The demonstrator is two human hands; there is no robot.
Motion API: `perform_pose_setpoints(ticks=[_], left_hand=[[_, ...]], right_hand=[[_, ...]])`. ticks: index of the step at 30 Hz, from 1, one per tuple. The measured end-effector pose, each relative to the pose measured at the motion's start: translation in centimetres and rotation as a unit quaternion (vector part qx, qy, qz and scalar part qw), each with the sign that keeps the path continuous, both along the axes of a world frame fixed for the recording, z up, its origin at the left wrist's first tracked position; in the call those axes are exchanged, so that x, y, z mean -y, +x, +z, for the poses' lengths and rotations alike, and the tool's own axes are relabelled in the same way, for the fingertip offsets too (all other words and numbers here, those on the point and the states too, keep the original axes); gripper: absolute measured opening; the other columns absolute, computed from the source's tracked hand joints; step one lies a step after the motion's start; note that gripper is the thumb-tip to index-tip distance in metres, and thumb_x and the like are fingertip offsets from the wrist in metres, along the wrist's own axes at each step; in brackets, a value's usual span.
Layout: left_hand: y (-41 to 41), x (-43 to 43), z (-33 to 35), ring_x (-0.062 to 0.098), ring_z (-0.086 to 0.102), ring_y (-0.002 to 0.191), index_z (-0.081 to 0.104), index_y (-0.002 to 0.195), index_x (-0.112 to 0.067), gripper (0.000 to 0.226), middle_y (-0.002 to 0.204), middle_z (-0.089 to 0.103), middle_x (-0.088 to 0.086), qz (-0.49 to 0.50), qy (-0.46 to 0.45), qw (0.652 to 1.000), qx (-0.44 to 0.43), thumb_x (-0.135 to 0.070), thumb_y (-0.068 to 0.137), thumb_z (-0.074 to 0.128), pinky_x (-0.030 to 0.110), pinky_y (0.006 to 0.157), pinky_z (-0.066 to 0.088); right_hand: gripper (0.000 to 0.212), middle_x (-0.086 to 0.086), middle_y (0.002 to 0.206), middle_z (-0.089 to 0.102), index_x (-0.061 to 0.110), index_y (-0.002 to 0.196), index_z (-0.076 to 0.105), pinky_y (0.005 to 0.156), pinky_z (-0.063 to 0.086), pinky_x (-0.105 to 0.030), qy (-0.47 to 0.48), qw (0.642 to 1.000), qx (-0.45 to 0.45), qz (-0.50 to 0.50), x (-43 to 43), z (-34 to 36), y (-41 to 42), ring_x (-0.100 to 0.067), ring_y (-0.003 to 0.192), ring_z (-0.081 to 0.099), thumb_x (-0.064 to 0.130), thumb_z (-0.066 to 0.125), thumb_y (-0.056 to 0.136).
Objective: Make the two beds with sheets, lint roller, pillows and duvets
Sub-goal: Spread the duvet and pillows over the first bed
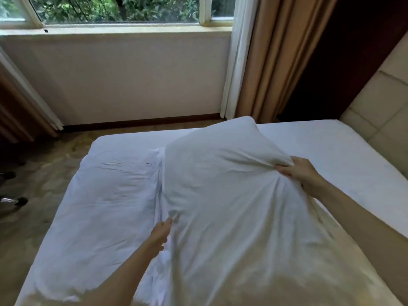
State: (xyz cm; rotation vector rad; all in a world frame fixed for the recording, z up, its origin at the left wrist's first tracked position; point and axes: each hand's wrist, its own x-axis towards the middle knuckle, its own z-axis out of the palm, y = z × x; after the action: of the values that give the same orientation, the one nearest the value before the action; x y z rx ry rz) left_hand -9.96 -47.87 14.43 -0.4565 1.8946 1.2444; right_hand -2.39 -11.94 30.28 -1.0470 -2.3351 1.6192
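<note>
Hands, left (162,231) and right (298,171), grip pillow (220,173) over bed (331,140)

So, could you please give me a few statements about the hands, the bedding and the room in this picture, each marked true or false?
1. The right hand pinches a bunched corner of the white pillow. True.
2. The left hand holds a lint roller. False: no roller shows; its fingers are at the pillow's left edge.
3. A white duvet lies rumpled on the bed, left of the pillow. True.
4. The curtain is drawn across the window. False: it hangs to the right, and the greenery outside shows.
5. The headboard stands at the picture's left. False: it is at the right.
</note>
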Motion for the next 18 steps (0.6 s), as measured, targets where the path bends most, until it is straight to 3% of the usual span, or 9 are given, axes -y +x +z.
perform_pose_setpoints(ticks=[2,4,6,9,13,16,18], left_hand=[[0.0,-3.9,0.6,0.026,0.056,0.107,0.045,0.108,-0.021,0.058,0.115,0.058,0.007,0.034,0.115,0.99,0.073,-0.072,0.081,0.047,0.037,0.083,0.042],[0.4,-9.1,1.4,0.024,0.063,0.1,0.054,0.114,-0.016,0.057,0.113,0.066,0.008,0.037,0.192,0.978,0.066,-0.064,0.082,0.056,0.034,0.075,0.051],[1.5,-15.3,2.4,0.023,0.066,0.094,0.059,0.117,-0.008,0.057,0.109,0.068,0.009,-0.004,0.212,0.977,0.012,-0.042,0.074,0.076,0.031,0.069,0.054],[3.8,-23.2,4.3,0.027,0.061,0.093,0.059,0.098,-0.006,0.024,0.096,0.065,0.011,-0.017,0.226,0.972,-0.062,-0.013,0.079,0.072,0.026,0.065,0.047],[5.8,-34.0,7.2,0.024,0.06,0.096,0.051,0.118,-0.01,0.043,0.106,0.062,0.009,-0.036,0.238,0.958,-0.153,-0.013,0.078,0.068,0.035,0.083,0.049],[7.2,-44.5,8.8,0.026,0.06,0.102,0.051,0.123,-0.01,0.04,0.113,0.063,0.008,-0.067,0.251,0.942,-0.212,-0.012,0.084,0.062,0.044,0.091,0.049],[8.9,-52.4,10.1,0.022,0.057,0.098,0.049,0.118,-0.015,0.031,0.103,0.061,-0.001,-0.073,0.258,0.933,-0.242,-0.007,0.089,0.055,0.039,0.088,0.047]], right_hand=[[0.012,-0.004,0.084,0.064,0.012,0.09,0.064,0.069,0.045,-0.029,0.028,0.999,0.001,-0.032,-4.3,1.9,2.8,-0.017,0.074,0.059,0.006,0.07,0.082],[0.011,-0.007,0.083,0.063,0.015,0.081,0.064,0.068,0.044,-0.029,0.046,0.997,-0.006,-0.067,-8.0,2.6,6.0,-0.021,0.076,0.058,0.005,0.069,0.082],[0.013,-0.01,0.081,0.061,0.014,0.079,0.063,0.061,0.043,-0.025,0.061,0.993,-0.015,-0.095,-11.4,2.4,9.1,-0.02,0.075,0.056,0.002,0.066,0.084],[0.011,-0.01,0.083,0.059,0.008,0.087,0.064,0.057,0.041,-0.02,0.082,0.985,-0.035,-0.145,-16.7,1.7,13.4,-0.019,0.073,0.054,-0.002,0.062,0.085],[0.017,-0.01,0.087,0.058,0.006,0.097,0.063,0.056,0.038,-0.016,0.113,0.971,-0.074,-0.197,-26.3,0.6,18.4,-0.019,0.083,0.052,-0.006,0.056,0.087],[0.023,-0.007,0.096,0.059,-0.001,0.11,0.063,0.053,0.036,-0.003,0.132,0.955,-0.102,-0.245,-35.2,0.2,21.7,-0.017,0.09,0.052,-0.006,0.053,0.089],[0.026,-0.004,0.098,0.06,0.001,0.113,0.064,0.053,0.036,-0.001,0.142,0.948,-0.116,-0.26,-42.0,0.1,23.6,-0.014,0.093,0.052,-0.005,0.053,0.089]])
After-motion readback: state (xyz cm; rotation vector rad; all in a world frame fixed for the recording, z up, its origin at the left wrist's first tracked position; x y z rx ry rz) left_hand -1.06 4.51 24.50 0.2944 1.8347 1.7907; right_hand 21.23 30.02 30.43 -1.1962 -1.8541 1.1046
